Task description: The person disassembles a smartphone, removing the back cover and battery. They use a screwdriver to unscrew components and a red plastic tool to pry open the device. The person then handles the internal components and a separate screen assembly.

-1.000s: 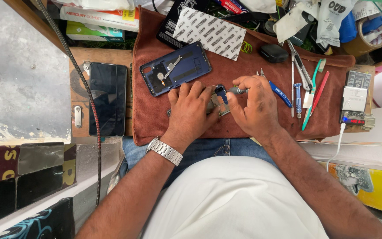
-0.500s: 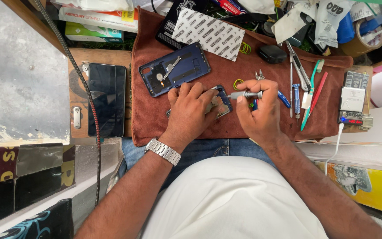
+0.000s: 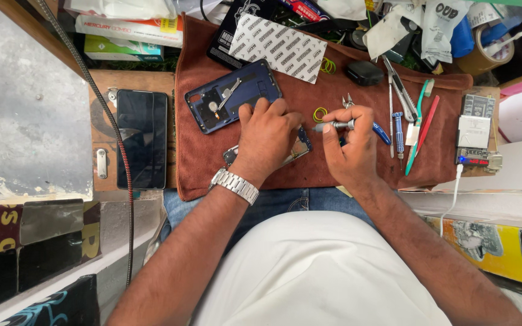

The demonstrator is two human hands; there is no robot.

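Right hand (image 3: 350,151) lifted off phone (image 3: 297,148), fingers clamped on screwdriver (image 3: 333,125); left hand (image 3: 267,137) fingers spread, pressing phone.

Two hands are at work on one brown cloth (image 3: 333,172). There is one opened phone (image 3: 297,148) under the left hand (image 3: 267,136), and one silver screwdriver (image 3: 336,125) in the right hand (image 3: 351,148). One blue back cover (image 3: 231,96) lies far left, one black phone (image 3: 143,139) farther left. Two yellow-green rubber rings lie on the cloth. One toothbrush (image 3: 418,121) lies right.
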